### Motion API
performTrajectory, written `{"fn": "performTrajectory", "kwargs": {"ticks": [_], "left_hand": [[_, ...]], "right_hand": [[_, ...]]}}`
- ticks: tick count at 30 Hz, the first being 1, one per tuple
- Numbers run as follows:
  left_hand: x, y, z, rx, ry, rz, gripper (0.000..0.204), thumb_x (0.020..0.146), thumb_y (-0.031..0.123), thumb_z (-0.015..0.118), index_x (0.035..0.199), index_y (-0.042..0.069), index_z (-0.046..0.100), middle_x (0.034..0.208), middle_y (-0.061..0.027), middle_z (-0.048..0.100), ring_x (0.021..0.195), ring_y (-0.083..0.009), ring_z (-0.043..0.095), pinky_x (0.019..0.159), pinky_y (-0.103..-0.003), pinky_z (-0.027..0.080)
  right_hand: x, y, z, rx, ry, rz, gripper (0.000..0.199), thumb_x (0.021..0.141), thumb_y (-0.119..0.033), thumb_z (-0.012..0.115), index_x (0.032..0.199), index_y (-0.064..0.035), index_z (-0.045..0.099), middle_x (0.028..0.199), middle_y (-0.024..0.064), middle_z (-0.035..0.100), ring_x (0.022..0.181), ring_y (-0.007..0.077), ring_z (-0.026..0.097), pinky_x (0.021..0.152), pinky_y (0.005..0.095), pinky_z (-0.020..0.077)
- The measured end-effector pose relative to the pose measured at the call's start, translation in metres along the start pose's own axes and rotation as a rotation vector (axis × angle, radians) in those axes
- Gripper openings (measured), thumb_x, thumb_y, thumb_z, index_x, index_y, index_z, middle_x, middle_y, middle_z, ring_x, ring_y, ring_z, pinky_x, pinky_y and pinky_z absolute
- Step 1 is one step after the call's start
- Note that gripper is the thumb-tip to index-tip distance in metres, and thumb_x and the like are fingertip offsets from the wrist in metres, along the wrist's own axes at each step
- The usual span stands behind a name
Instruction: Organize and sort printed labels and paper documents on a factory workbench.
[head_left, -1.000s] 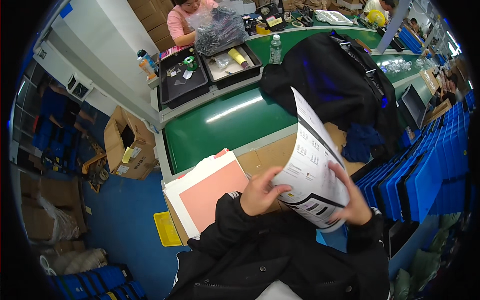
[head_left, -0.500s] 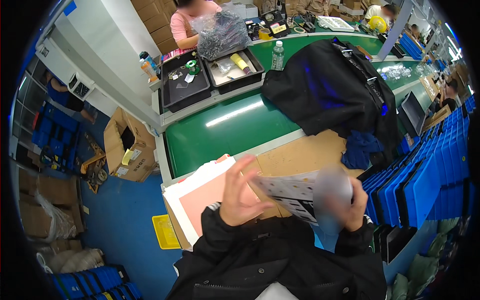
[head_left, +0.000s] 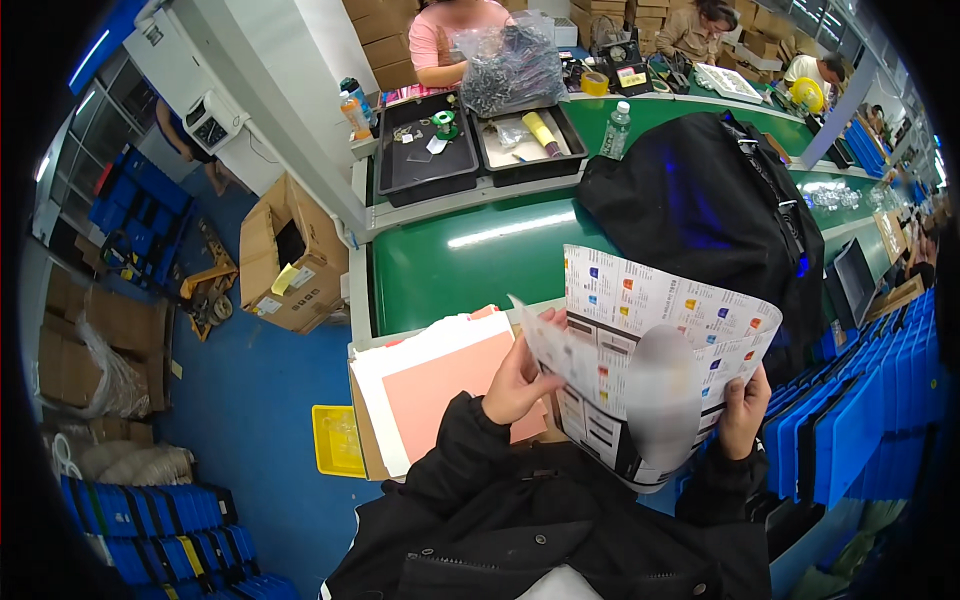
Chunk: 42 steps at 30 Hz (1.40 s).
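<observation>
I hold a large white printed sheet (head_left: pixel 650 350) with small coloured squares in front of my chest. My left hand (head_left: pixel 522 378) grips its left fold, which curls toward me. My right hand (head_left: pixel 743 408) pinches its lower right edge. Under the sheet lies a stack of white and pink cards (head_left: pixel 440 378) on a brown cardboard surface (head_left: pixel 362 420). Both sleeves are black.
A green conveyor belt (head_left: pixel 450 260) runs beyond the cards, with a black bag (head_left: pixel 700 200) on it. Two black trays (head_left: pixel 430 150) of small parts sit farther back, where a person in pink (head_left: pixel 455 30) works. Blue bins (head_left: pixel 860 420) stand at right, an open carton (head_left: pixel 290 250) at left.
The sheet went from upright, to nearly flat, to spread open wide toward the belt. My left hand shifted from its middle to the left fold.
</observation>
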<state>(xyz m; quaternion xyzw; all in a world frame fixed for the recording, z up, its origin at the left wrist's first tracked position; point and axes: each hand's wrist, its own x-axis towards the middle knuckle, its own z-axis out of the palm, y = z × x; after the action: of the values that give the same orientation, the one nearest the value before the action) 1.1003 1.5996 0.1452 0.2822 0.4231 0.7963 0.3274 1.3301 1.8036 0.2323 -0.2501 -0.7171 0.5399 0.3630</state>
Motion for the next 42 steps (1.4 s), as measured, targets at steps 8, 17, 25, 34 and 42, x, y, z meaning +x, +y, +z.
{"fn": "performTrajectory", "kwargs": {"ticks": [8, 17, 25, 34, 42], "left_hand": [[0.002, -0.003, 0.005, 0.229, -0.028, -0.037, 0.079, 0.073, -0.013, 0.060, 0.141, 0.003, 0.023, 0.132, -0.0174, 0.048, 0.120, -0.0280, 0.048, 0.102, -0.037, 0.038], [0.001, -0.002, 0.008, 0.089, 0.117, 0.064, 0.062, 0.076, -0.015, 0.057, 0.131, 0.000, 0.032, 0.122, -0.0173, 0.054, 0.107, -0.0251, 0.057, 0.094, -0.032, 0.043], [-0.001, -0.002, 0.008, 0.179, 0.155, 0.086, 0.053, 0.081, -0.012, 0.051, 0.129, 0.001, 0.033, 0.120, -0.0174, 0.055, 0.104, -0.0241, 0.058, 0.092, -0.031, 0.044], [-0.005, -0.006, 0.005, 0.152, 0.166, 0.087, 0.046, 0.086, -0.009, 0.044, 0.129, 0.000, 0.033, 0.123, -0.0180, 0.053, 0.108, -0.0235, 0.055, 0.093, -0.031, 0.042], [-0.013, -0.008, 0.006, 0.158, 0.259, 0.117, 0.051, 0.084, -0.010, 0.042, 0.132, 0.002, 0.031, 0.127, -0.0185, 0.051, 0.110, -0.0241, 0.053, 0.095, -0.030, 0.040]], "right_hand": [[-0.008, 0.013, 0.031, 0.369, 0.074, 0.016, 0.062, 0.083, -0.018, 0.069, 0.132, 0.0021, 0.038, 0.118, 0.0190, 0.059, 0.094, 0.0279, 0.065, 0.078, 0.0307, 0.0529], [-0.021, 0.014, 0.029, 0.181, -0.033, 0.114, 0.085, 0.062, -0.001, 0.080, 0.135, -0.0023, 0.035, 0.119, 0.0179, 0.059, 0.099, 0.0305, 0.064, 0.082, 0.0347, 0.0536], [-0.014, 0.019, 0.024, 0.097, -0.031, 0.164, 0.077, 0.062, 0.006, 0.077, 0.130, -0.0012, 0.041, 0.114, 0.0172, 0.062, 0.099, 0.0307, 0.064, 0.083, 0.0351, 0.0537], [-0.015, 0.029, 0.014, 0.157, -0.094, 0.067, 0.048, 0.079, -0.007, 0.068, 0.122, 0.0016, 0.048, 0.110, 0.0157, 0.064, 0.092, 0.0272, 0.064, 0.079, 0.0323, 0.0511], [-0.019, 0.048, 0.003, -0.111, -0.024, 0.023, 0.037, 0.096, -0.029, 0.048, 0.102, 0.0059, 0.058, 0.083, 0.0100, 0.063, 0.063, 0.0158, 0.052, 0.059, 0.0267, 0.0412]]}}
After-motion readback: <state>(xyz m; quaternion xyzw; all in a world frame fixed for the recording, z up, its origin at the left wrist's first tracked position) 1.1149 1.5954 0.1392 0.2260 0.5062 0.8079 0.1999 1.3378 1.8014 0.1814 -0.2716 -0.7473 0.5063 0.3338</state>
